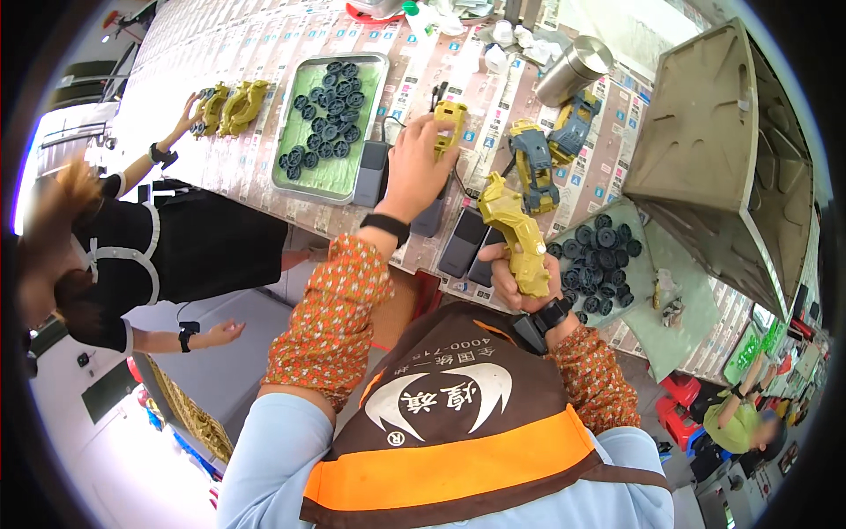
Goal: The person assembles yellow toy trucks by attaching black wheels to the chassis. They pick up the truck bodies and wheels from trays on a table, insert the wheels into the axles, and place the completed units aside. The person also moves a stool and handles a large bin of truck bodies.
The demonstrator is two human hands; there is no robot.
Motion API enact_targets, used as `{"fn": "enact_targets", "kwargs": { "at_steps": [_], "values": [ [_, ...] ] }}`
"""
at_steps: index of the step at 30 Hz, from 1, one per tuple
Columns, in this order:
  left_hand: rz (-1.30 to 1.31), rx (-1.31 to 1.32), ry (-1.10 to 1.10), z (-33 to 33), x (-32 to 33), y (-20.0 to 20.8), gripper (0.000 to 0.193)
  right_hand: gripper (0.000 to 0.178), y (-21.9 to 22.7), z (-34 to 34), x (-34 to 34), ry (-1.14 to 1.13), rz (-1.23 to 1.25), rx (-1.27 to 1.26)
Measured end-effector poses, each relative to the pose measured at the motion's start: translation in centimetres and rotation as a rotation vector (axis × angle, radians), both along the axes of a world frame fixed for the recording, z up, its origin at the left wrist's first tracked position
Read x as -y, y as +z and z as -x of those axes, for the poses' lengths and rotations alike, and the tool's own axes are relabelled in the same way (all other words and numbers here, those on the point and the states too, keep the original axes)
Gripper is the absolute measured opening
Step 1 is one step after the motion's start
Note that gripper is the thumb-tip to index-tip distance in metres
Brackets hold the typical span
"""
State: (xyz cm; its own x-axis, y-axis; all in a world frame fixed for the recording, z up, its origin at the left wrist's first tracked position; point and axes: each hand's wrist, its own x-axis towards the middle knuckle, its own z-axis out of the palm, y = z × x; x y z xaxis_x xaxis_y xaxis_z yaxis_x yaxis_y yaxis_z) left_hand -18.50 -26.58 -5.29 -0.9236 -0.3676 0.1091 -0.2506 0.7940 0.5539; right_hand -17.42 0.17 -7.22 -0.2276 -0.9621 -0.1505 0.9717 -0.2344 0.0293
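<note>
Shell (513, 227), curved yellow plastic, seems light, stiff, best side-held; right hand (511, 288) grips it; left hand (418, 167) touches yellow plastic piece (451, 113), hold unclear.

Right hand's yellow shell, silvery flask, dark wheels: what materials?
Yellow shell: probably moulded plastic, satin; soft sheen, one colour throughout.
Flask: likely brushed stainless steel; silvery body, bright streaked reflections.
Wheels: probably plastic, low gloss; thin spokes, uniform dark colour; rubber rims not ruled out.
</note>
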Motion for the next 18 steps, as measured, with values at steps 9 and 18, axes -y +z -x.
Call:
{"fn": "enact_targets", "kwargs": {
  "at_steps": [9, 18],
  "values": [
    [-1.709, -0.012, -0.061, -11.2, -3.3, 9.1, 0.072, 0.079, 2.0, -3.6, 4.0, 0.386, 0.164, 0.058],
    [-1.719, -0.299, 0.439, -21.3, -3.2, 10.0, 0.051, 0.052, 6.8, -5.9, 8.3, 0.635, -0.320, -0.363]
  ]
}}
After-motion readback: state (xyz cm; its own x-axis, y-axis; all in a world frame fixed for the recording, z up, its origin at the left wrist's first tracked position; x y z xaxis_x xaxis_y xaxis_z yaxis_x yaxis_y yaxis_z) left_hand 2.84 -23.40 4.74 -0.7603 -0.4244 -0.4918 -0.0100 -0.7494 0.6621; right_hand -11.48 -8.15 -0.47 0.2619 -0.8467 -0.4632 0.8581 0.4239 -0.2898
